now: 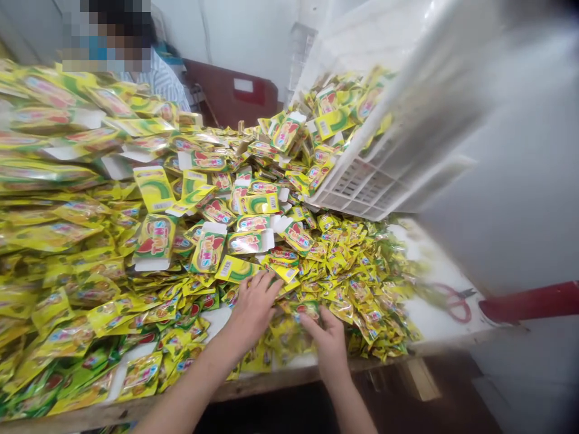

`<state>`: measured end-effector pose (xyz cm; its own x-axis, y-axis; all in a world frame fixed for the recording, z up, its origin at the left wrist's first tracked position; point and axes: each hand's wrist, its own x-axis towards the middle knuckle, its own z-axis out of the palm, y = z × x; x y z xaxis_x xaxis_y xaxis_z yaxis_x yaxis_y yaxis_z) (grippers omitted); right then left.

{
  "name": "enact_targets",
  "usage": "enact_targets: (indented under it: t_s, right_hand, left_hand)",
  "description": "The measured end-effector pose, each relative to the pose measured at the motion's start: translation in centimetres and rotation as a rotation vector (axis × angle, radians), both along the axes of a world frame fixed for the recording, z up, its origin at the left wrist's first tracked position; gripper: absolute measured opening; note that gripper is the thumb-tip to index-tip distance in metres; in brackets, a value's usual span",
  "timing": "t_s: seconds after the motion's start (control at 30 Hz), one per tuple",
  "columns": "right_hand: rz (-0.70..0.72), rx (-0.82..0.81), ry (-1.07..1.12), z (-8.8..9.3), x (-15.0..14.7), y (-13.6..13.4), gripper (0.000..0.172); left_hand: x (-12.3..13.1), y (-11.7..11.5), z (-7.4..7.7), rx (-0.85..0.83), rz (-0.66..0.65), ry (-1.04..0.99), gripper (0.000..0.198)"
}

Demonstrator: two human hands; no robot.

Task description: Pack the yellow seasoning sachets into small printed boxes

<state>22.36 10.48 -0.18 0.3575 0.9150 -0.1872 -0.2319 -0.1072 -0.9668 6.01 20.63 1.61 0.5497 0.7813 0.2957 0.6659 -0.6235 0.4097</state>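
My left hand [257, 306] lies on the pile with its fingers spread and bent down, touching the lower edge of a yellow carton [237, 269]. To its right, my right hand [331, 339] is low over the sachets, thumb and forefinger apart. A green-and-yellow sachet [309, 309] with a watermelon picture lies at those fingertips; whether they touch it I cannot tell. Small yellow sachets [357, 292] are heaped around both hands. Just beyond are several printed cartons [208, 247], some with white flaps standing out. Blur smears the sachets between my hands.
A white plastic crate [362, 190] leans tilted at the back right, cartons spilling from its mouth. Red-handled scissors [456, 303] lie on the white tabletop [418, 253] near a red pole [534, 302]. Another person in a striped sleeve [165, 81] is behind the heap.
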Motion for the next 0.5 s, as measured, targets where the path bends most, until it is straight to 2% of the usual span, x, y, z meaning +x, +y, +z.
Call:
enact_targets:
  t_s: [0.07,0.17,0.23,0.3,0.37,0.43,0.5]
  right_hand:
    - [-0.031,0.003,0.044,0.2,1.3,-0.6,0.022]
    - [-0.021,-0.016,0.092,0.7,2.0,-0.6,0.023]
    - [0.019,-0.033,0.116,0.9,1.8,-0.2,0.024]
    - [0.088,-0.043,0.157,0.9,1.0,0.5,0.026]
    - [0.158,-0.036,0.183,0.9,-0.2,1.3,0.028]
    - [0.201,0.005,0.155,1.4,-1.6,2.1,0.027]
    - [0.237,0.09,0.061,2.2,-2.8,2.7,0.023]
  left_hand:
    - [0.5,0.7,-0.3,-0.001,-0.039,0.047,0.047]
    - [-2.3,0.7,0.5,-0.035,-0.035,-0.048,0.031]
    - [-5.4,0.0,1.8,-0.091,0.098,-0.162,0.023]
    - [-8.2,-1.2,3.4,-0.206,0.256,-0.232,0.029]
    - [-9.7,-2.5,4.2,-0.357,0.331,-0.242,0.035]
    - [-9.7,-3.5,3.8,-0.518,0.317,-0.282,0.035]
    - [-8.7,-4.0,2.2,-0.66,0.28,-0.42,0.038]
